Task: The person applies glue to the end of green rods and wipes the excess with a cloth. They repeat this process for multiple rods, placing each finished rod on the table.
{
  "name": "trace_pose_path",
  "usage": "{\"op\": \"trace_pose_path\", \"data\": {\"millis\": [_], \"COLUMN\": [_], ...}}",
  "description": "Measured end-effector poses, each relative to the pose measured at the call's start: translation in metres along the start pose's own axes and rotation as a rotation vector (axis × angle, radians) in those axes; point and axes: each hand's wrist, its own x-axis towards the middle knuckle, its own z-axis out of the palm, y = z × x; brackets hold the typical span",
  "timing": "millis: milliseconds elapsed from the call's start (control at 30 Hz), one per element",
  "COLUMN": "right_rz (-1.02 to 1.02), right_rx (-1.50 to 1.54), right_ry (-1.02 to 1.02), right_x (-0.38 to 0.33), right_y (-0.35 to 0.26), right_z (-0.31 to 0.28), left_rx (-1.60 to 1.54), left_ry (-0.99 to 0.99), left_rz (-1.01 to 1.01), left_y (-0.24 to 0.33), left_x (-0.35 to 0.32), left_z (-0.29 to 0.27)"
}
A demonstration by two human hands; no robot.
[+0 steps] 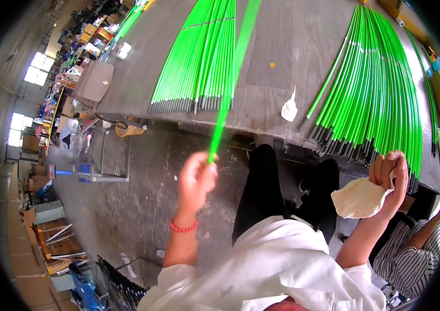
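Observation:
My left hand (196,179) is closed around the near end of a long bright green rod (233,75), which runs up and away over the grey workbench (277,57). A red bead bracelet sits on that wrist. My right hand (392,173) grips a crumpled cream cloth (361,198) near the bench's front edge. One bundle of green rods with dark tips (199,62) lies on the bench to the left, and a wider fan of the same rods (378,93) lies to the right.
A white rag (289,110) lies on the bench between the bundles. Another person in a striped shirt (411,254) sits at lower right. Cartons, crates and a metal frame (101,160) crowd the concrete floor at left. A black rack (119,287) stands below.

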Motion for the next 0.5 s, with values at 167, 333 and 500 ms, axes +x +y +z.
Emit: {"op": "trace_pose_path", "data": {"millis": [167,333,500], "right_rz": [0.056,0.077,0.094], "right_rx": [-0.072,-0.211,-0.278], "right_ry": [0.017,0.208,0.308], "right_x": [-0.007,-0.016,-0.019], "right_y": [-0.010,-0.019,-0.024], "right_z": [-0.016,-0.023,-0.037], "left_rx": [0.483,0.782,1.166], "left_ry": [0.270,0.352,0.362], "left_rz": [0.312,0.318,0.365], "left_y": [0.001,-0.015,-0.019], "left_x": [0.098,0.193,0.224], "left_z": [-0.054,-0.078,-0.065]}}
